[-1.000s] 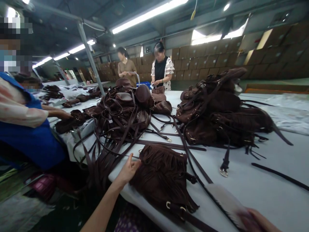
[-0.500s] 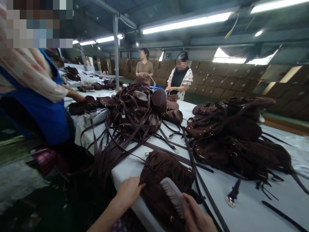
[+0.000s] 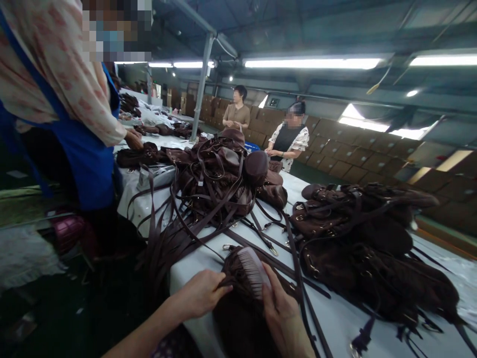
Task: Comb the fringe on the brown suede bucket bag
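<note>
A dark brown fringed bag (image 3: pixel 238 323) lies at the near edge of the table, partly hidden by my hands. My left hand (image 3: pixel 206 292) is closed, pinching the bag's fringe at its left side. In my right hand (image 3: pixel 281 306) is a pale wide comb (image 3: pixel 253 271), its teeth turned toward the fringe near the bag's top. Whether the teeth run into the strands I cannot tell. A strap with a metal clasp (image 3: pixel 228 247) lies just behind the bag.
A heap of brown bags (image 3: pixel 219 174) with dangling straps fills the middle of the white table (image 3: pixel 190 268). More bags (image 3: pixel 357 238) are stacked at right. A person in a blue apron (image 3: pixel 85 164) stands at left; two other people stand beyond the table.
My right hand has raised the comb from the bag's lower front to the fringe near its top. My left hand now grips fringe strands. The view has shifted slightly.
</note>
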Action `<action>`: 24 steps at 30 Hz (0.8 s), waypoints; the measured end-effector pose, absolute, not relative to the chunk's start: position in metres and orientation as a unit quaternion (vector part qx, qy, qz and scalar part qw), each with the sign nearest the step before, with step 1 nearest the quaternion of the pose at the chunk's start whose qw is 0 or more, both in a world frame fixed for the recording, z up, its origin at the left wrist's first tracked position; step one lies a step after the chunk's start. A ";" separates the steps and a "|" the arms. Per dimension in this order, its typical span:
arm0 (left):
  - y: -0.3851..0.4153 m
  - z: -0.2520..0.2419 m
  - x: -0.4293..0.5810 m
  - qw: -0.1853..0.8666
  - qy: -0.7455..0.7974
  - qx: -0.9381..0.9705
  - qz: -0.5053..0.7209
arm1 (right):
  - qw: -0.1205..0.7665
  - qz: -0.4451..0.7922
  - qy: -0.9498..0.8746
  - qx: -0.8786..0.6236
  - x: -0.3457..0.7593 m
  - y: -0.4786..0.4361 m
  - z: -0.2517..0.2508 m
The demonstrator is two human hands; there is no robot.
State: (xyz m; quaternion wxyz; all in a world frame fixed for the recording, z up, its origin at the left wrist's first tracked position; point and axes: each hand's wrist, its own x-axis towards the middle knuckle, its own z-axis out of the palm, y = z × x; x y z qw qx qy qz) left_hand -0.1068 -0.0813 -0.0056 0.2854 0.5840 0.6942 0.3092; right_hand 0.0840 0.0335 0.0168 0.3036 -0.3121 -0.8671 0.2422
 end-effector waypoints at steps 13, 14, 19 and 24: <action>-0.049 0.042 -0.107 0.150 0.681 0.708 0.112 | 0.198 0.415 -0.819 -0.344 0.041 0.004 -0.043; -0.045 0.045 -0.106 0.148 0.688 0.701 0.118 | 0.212 0.472 -0.777 -0.359 0.038 0.005 -0.046; -0.038 0.058 -0.112 0.126 0.661 0.540 0.506 | 0.154 0.726 -0.567 -0.357 0.036 0.016 -0.027; -0.063 0.017 -0.092 0.246 0.534 0.340 0.734 | 0.186 0.799 -0.490 -0.294 0.045 0.019 0.000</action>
